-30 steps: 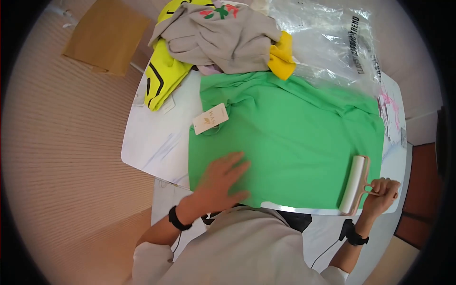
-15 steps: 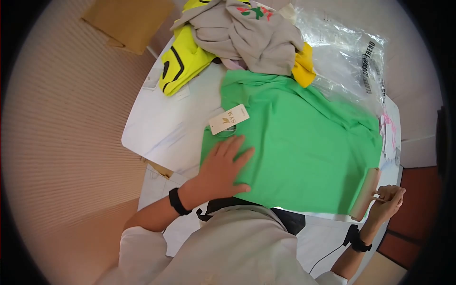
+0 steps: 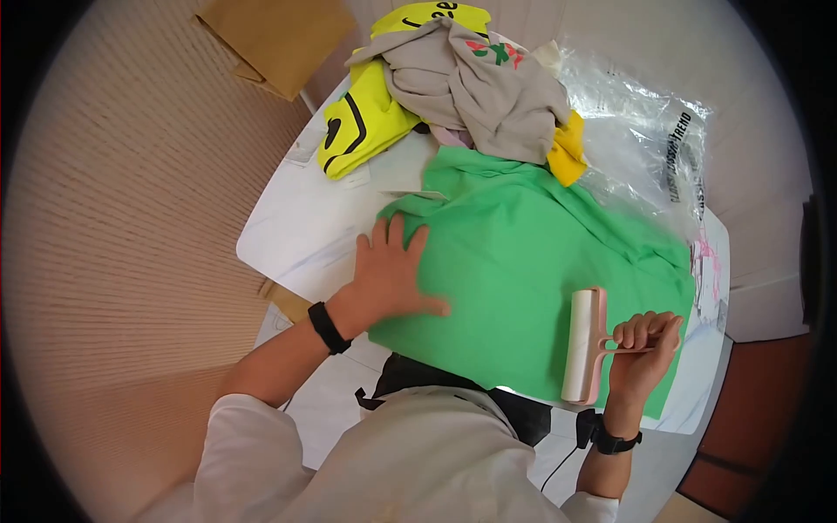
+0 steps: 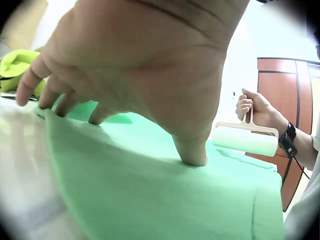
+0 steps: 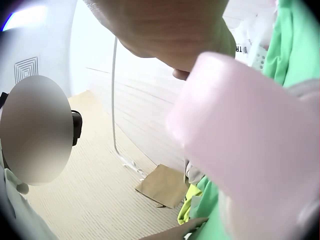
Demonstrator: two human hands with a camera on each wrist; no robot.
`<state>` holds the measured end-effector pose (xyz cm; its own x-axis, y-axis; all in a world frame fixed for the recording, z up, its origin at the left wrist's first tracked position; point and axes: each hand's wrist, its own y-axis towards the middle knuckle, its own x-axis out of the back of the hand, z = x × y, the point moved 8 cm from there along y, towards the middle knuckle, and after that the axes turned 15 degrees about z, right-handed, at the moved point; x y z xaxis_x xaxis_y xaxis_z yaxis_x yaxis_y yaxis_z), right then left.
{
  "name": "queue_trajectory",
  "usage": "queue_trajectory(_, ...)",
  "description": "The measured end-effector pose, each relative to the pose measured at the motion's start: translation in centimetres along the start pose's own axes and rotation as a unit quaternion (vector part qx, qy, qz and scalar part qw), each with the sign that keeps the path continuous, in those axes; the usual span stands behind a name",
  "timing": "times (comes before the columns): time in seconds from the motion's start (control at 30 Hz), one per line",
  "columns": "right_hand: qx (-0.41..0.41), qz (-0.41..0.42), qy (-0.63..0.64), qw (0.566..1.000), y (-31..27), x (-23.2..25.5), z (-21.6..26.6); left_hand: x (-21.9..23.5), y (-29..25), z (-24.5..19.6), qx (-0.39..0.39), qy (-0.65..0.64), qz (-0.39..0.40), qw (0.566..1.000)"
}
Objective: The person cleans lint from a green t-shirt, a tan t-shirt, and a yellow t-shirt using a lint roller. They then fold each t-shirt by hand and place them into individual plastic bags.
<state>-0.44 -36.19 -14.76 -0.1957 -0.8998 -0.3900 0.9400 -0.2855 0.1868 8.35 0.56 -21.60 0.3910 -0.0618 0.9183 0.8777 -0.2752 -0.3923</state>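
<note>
From my end the green garment (image 3: 523, 279) is spread over the near part of the counter (image 3: 288, 227), reaching almost to the person's pale shirt (image 3: 392, 462). It's wrinkly along the far side, pretty flat through the middle.

The hands are well apart. The left hand (image 3: 390, 277) is palm down at the left part of the green garment, fingers spread, gripping nothing. My left wrist view has the thumb tip and several fingertips touching the fabric, little finger out past the edge. Just beyond those fingers there's a paper tag (image 3: 411, 193), seen nearly edge-on, so I can't read it.

The right hand (image 3: 641, 366) is curled around the handle of a lint roller (image 3: 579, 349), white cylinder in a pink frame, over the right part of the green garment near its front edge. Can't tell from my views whether the cylinder actually touches.

Farther back I've got a heap: a crumpled grey garment (image 3: 497, 96) on top of a neon yellow garment (image 3: 362, 131) with black print, plus some darker yellow cloth (image 3: 567, 150) poking out on the right. Beside that lies a clear plastic bag (image 3: 641, 131) with black lettering. Some brown cardboard (image 3: 279, 44) sits off past the counter's left side.
</note>
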Motion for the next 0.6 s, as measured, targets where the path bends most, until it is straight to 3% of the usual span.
queue_trajectory(0.13,0.002,-0.018,-0.069,0.997,-1.0,2.6,-0.3,0.2,-2.0,-0.5,0.031,-0.009,0.128,0.991)
queue_trajectory(0.23,-0.009,-0.027,-0.069,0.997,-1.3,3.1,-0.3,-0.4,-2.3,1.5,0.038,-0.016,0.037,0.998)
queue_trajectory(0.3,-0.009,0.018,-0.044,0.999,-0.9,1.9,0.2,-1.4,-3.0,2.4,0.043,-0.024,-0.018,0.999)
queue_trajectory(0.43,-0.028,0.07,-0.065,0.995,1.0,-4.0,0.6,-2.1,-3.9,3.3,0.019,-0.042,-0.074,0.996)
queue_trajectory(0.47,-0.022,0.132,-0.132,0.982,2.0,-5.3,0.1,-1.9,-4.4,3.3,0.011,-0.045,-0.1,0.994)
queue_trajectory(0.5,-0.033,0.131,-0.169,0.976,2.5,-6.6,-0.7,-1.8,-4.8,3.0,0.004,-0.049,-0.127,0.991)
queue_trajectory(0.6,-0.076,0.25,-0.202,0.944,3.7,-12.6,-3.8,-2.4,-6.3,2.7,-0.014,-0.105,-0.207,0.973)
